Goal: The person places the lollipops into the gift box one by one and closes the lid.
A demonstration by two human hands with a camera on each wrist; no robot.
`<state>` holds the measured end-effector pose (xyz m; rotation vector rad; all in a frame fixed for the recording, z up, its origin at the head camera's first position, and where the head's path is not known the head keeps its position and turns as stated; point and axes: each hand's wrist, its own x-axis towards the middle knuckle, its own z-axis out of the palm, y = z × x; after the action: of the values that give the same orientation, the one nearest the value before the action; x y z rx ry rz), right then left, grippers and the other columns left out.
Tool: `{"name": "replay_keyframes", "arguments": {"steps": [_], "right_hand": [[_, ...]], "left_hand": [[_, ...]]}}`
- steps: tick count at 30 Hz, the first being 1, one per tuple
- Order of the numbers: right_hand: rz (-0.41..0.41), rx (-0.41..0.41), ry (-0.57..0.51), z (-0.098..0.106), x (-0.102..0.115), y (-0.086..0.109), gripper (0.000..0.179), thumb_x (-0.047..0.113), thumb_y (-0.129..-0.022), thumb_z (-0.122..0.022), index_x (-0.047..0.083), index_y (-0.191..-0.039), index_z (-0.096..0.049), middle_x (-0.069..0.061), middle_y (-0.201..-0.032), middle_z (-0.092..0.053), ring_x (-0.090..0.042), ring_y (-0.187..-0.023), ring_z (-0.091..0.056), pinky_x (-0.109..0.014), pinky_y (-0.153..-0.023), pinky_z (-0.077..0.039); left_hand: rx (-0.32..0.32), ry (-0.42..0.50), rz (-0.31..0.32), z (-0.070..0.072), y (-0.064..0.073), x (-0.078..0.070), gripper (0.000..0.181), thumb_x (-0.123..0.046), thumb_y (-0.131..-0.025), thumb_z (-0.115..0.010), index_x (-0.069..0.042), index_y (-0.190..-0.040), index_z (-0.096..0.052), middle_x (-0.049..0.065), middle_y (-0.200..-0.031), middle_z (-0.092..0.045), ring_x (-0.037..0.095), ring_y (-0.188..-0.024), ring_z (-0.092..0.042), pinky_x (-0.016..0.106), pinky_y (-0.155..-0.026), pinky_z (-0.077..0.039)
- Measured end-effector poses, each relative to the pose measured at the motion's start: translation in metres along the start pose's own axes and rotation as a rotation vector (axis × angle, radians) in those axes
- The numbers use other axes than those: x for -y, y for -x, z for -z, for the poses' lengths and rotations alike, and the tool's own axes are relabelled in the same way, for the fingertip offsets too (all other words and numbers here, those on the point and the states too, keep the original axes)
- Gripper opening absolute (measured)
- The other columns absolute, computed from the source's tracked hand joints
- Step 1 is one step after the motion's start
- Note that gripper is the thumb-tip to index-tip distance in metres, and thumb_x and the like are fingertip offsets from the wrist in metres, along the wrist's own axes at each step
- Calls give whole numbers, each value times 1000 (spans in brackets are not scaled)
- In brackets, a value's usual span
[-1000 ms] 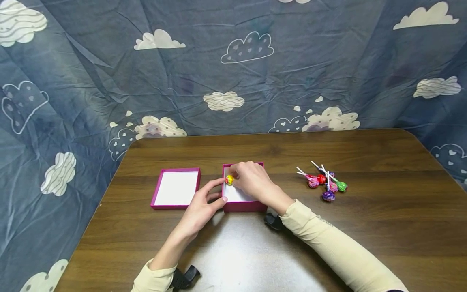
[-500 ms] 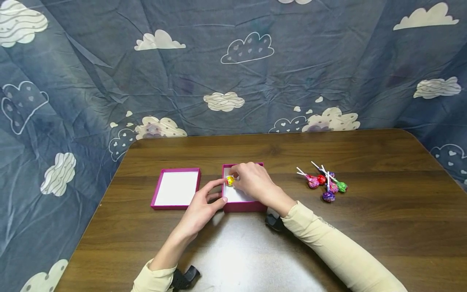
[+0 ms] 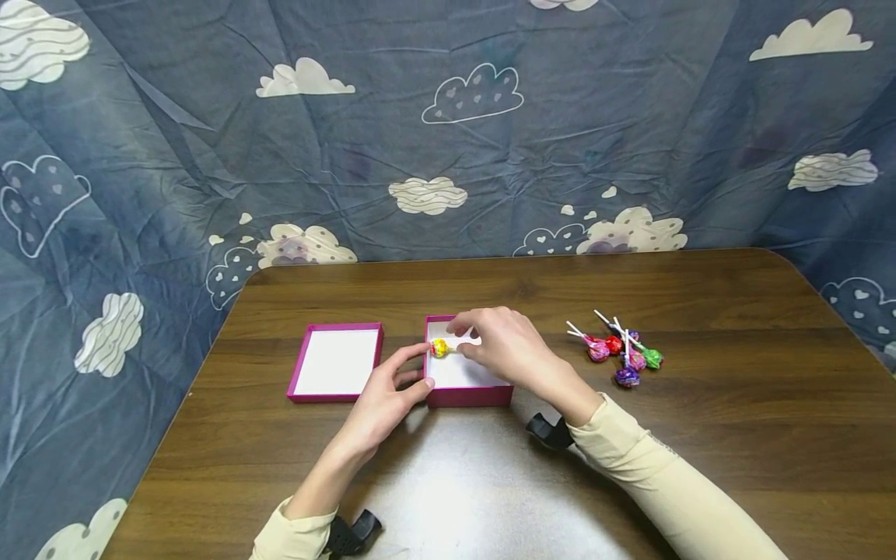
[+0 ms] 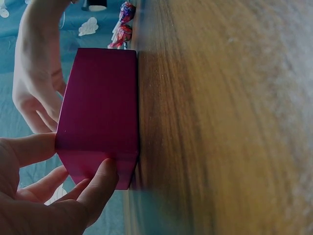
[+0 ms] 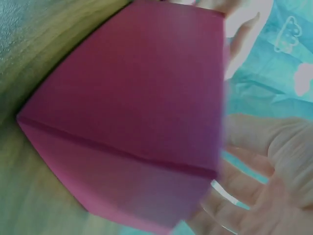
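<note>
A lollipop (image 3: 439, 348) with a yellow wrapper lies at the left inside the magenta box (image 3: 470, 397), against its left wall. My right hand (image 3: 509, 350) hovers over the box. Thumb and index finger are apart, with the thumb close to the lollipop's stick. In the right wrist view, the outer walls of the box (image 5: 137, 88) hide the lollipop and part of the right hand (image 5: 288, 171). My left hand (image 3: 383, 398) rests its spread fingers on the box's left side. The left wrist view shows its fingertips (image 4: 107, 169) on the wall.
Left of the box lies a shallow magenta lid (image 3: 381, 342) with its white inside up. Several wrapped lollipops (image 3: 598, 349) lie heaped to the right on the wooden table (image 3: 735, 435). A blue cloud-print cloth (image 3: 378, 140) hangs behind the table.
My right hand has let go of the yellow lollipop, its fingers parting as it shifted right. More of the stick now shows. The left hand stays put on the box.
</note>
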<state>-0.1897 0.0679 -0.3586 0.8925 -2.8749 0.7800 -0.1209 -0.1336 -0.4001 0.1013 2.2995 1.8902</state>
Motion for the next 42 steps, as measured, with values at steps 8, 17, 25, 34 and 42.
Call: {"name": "replay_keyframes", "arguments": {"steps": [8,17,25,34,42], "right_hand": [[39,-18,-36,24,-1,18,25,7,-84,-72,13,-107,-75,1,-100,-72,-19,-91,-66,-39,-74,-50],[19,-45,-42,43,-15,43,26,4,-84,-67,15,-106,-75,4,-98,-71,-18,-88,-66,-38,-72,-49],[-6,-68,-6,53,-39,70,30,1,-82,-66,17,-106,-74,4,-105,-71,-21,-97,-66,-42,-80,-50],[-17,-95,17,56,-62,93,36,-3,-79,-67,22,-104,-73,5,-106,-68,-17,-80,-58,-37,-68,-44],[-79,-102,-9,61,-87,104,32,-1,-82,-69,22,-103,-74,0,-104,-71,-18,-84,-61,-38,-70,-44]], "left_hand": [[-2,-9,0,0,0,1,50,-8,-91,-66,-13,-140,-54,12,-142,-51,31,-121,-55,46,-95,-46],[-3,-7,-7,1,1,2,51,-8,-91,-66,-14,-140,-54,12,-141,-51,31,-122,-54,46,-95,-46],[-10,-14,-2,0,1,0,50,-9,-91,-67,-15,-140,-55,12,-141,-52,31,-122,-54,47,-96,-46],[-16,-17,-2,1,1,0,50,-9,-91,-67,-16,-140,-55,10,-140,-52,30,-122,-54,47,-95,-46],[-11,-29,10,1,1,1,51,-9,-91,-66,-17,-141,-54,10,-140,-52,29,-122,-54,47,-95,-46]]}}
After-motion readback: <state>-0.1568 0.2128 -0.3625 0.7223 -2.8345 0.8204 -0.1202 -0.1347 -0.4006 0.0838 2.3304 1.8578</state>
